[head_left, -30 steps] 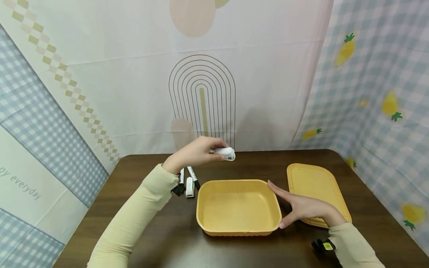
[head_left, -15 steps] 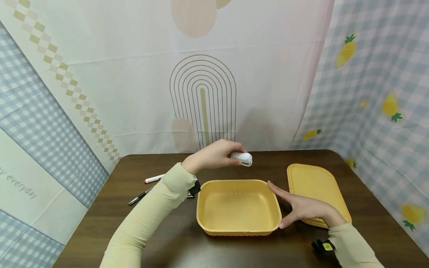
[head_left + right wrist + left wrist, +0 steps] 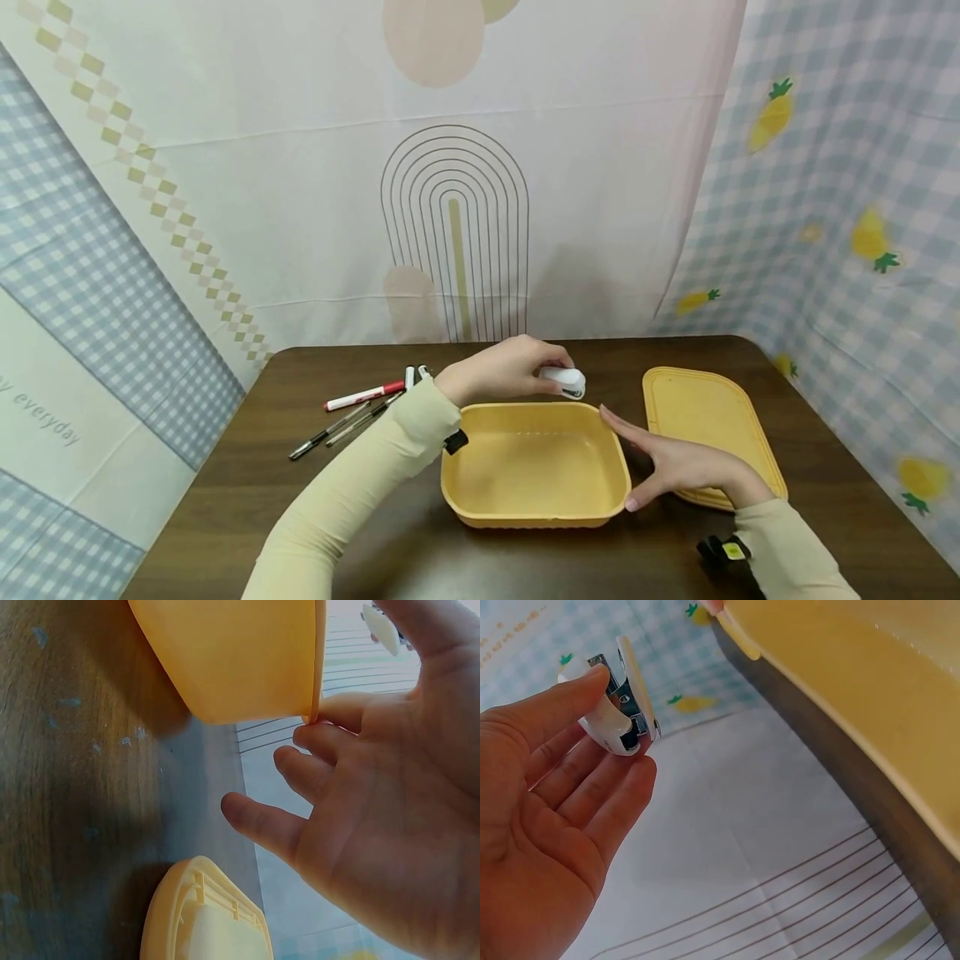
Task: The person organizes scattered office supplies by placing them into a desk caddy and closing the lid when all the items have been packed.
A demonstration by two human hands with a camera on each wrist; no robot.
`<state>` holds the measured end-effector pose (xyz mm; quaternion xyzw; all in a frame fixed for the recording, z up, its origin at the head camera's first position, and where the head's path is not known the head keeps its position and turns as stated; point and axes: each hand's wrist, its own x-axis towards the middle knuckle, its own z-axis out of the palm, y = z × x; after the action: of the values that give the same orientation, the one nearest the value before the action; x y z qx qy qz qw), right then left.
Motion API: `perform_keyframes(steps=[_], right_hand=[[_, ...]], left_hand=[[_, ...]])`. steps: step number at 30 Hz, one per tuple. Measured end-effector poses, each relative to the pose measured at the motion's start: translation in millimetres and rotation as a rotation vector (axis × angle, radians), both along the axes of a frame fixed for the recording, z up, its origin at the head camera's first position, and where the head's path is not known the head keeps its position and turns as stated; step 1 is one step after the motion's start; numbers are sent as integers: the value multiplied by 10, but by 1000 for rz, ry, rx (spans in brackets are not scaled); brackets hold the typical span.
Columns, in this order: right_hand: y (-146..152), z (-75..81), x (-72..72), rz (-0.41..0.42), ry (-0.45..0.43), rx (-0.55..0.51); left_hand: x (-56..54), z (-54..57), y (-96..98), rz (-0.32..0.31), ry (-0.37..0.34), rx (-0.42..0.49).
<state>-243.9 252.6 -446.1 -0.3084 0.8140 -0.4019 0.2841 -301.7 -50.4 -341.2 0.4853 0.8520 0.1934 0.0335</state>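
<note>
The left hand (image 3: 510, 368), pinching a white stapler (image 3: 564, 381) between thumb and fingers, holds it raised near the far rim of the yellow box (image 3: 536, 479), whose long axis runs left to right, while the right hand (image 3: 678, 463), fingers outspread, touches the box's right end.

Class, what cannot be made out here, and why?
Head: near ends of two white pens, behind the left sleeve.
Head: lettering on the red-capped marker, too small.
Head: one end of the white stapler, covered by the left hand.
Left wrist: much of the yellow box, cut by the edges.
Right wrist: part of the lid, cut by the bottom edge.
</note>
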Motion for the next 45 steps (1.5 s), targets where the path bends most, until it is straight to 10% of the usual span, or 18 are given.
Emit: perform_keyframes(steps=[45], right_hand=[[-12,40,32,11,-4,-6]], left_hand=[[97,-645,345,42,-82,-191]])
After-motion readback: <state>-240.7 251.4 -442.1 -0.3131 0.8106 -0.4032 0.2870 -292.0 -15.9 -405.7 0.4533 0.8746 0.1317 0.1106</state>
